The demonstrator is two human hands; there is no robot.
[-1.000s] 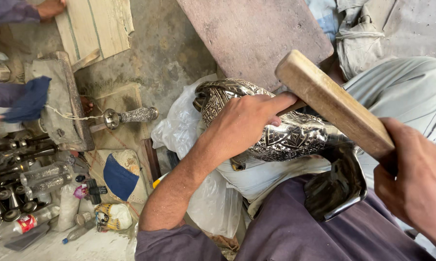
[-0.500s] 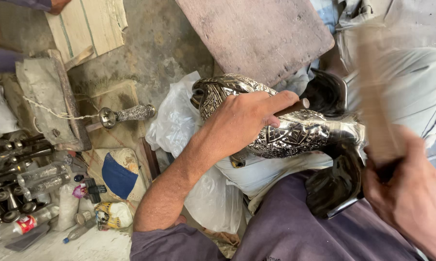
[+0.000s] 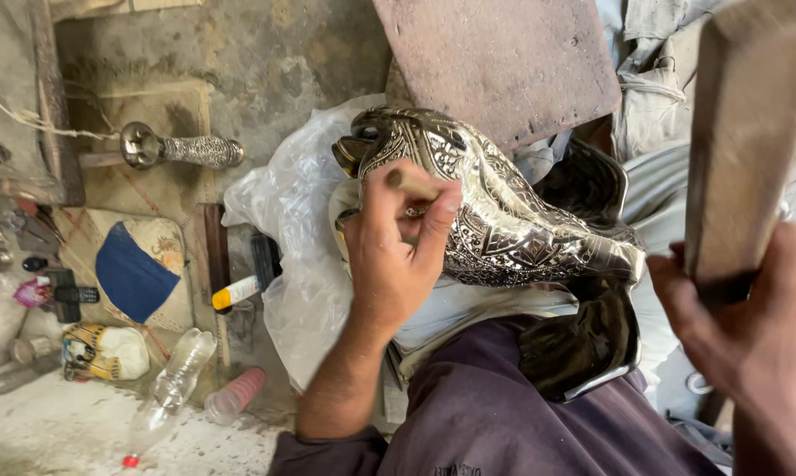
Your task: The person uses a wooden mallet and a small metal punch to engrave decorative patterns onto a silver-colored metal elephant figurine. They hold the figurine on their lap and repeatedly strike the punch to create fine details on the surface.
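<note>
Embossed silver vessel (image 3: 504, 220) at frame centre: we are pinching a small punch (image 3: 413, 182) in the left hand (image 3: 398, 256), right hand (image 3: 751, 326) clenched round the wooden mallet (image 3: 737, 141) at right; we judge short square blows best.

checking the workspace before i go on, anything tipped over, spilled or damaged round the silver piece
Nothing looks damaged on the engraved silver vessel; the left hand holds a small punch against it and the right hand grips a wooden mallet. On the dusty floor, an empty clear plastic bottle lies on its side.
</note>
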